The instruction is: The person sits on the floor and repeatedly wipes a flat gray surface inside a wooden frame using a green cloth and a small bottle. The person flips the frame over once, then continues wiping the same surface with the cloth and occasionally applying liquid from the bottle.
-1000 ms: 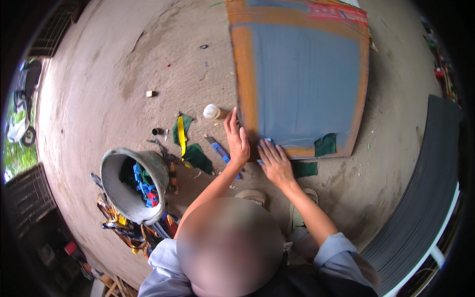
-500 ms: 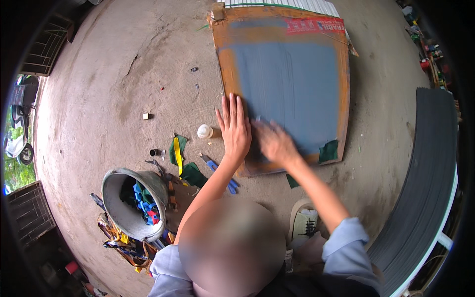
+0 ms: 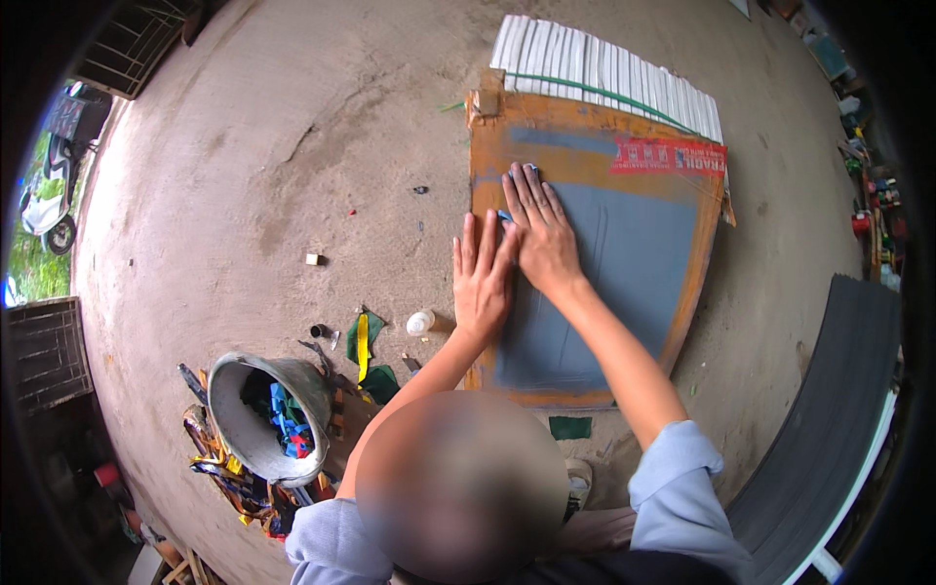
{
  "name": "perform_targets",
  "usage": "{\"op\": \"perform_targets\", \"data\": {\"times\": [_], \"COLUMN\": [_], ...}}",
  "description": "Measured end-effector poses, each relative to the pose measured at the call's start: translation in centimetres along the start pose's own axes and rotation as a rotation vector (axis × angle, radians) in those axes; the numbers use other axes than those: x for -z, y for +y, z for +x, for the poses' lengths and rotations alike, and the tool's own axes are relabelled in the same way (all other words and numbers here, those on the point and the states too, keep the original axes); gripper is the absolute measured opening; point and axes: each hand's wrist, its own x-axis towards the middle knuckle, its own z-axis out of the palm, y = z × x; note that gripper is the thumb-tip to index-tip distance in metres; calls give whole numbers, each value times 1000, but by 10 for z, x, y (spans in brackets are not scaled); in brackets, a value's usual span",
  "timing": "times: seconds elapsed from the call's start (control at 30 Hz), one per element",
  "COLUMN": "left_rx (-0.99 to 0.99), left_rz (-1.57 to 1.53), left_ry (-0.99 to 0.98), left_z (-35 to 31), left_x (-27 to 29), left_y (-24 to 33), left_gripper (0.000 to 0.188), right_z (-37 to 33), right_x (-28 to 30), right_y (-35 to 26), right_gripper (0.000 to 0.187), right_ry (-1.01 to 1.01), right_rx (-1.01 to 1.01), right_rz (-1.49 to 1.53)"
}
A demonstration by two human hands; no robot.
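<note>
L hand (image 3: pixel 483 285) lies palm-down along the L side of 1 grey panel (image 3: pixel 634 253) w/ brown border, fingers slightly spread, pointing ahead. R hand (image 3: pixel 546 242) is laid flat just beside it, fingers straight & close tog. over a blue bit (image 3: pixel 504 215); can't tell if they pinch it. Panel's on the floor (image 3: pixel 224 224), straight ahead. Off L I count 1 bucket (image 3: pixel 229 419), 1 bottle (image 3: pixel 420 323), 1 yellow strip (image 3: pixel 364 349).
</note>
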Motion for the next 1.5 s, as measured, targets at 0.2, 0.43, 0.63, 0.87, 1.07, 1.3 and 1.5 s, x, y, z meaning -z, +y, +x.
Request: {"op": "perform_targets", "data": {"times": [0.2,0.43,0.63,0.87,1.07,1.3,1.5], "left_rx": [-4,-98,-270,-288,-280,-300,-330], "left_rz": [77,78,69,96,24,125,262], "left_ry": [-12,-40,-175,-154,-136,-250,-316], "left_z": [7,-5,0,0,-3,-1,-53], "left_x": [-3,-7,0,-2,2,2,14], "left_y": [19,5,18,18,8,24,17], "left_gripper": [63,66,66,57,61,68,75], "right_z": [70,-62,-76,-36,-105,-94,-184], "right_x": [15,0,55,33,42,68,20], "right_y": [48,-16,113,113,44,151,-34], "right_gripper": [55,58,60,57,56,56,57], "right_ry": [130,-89,52,328,-82,262,-42], "right_rx": [-85,-55,-155,-374,12,-498,-88], "right_rz": [-183,-120,-180,-209,-120,-435,-4]}}
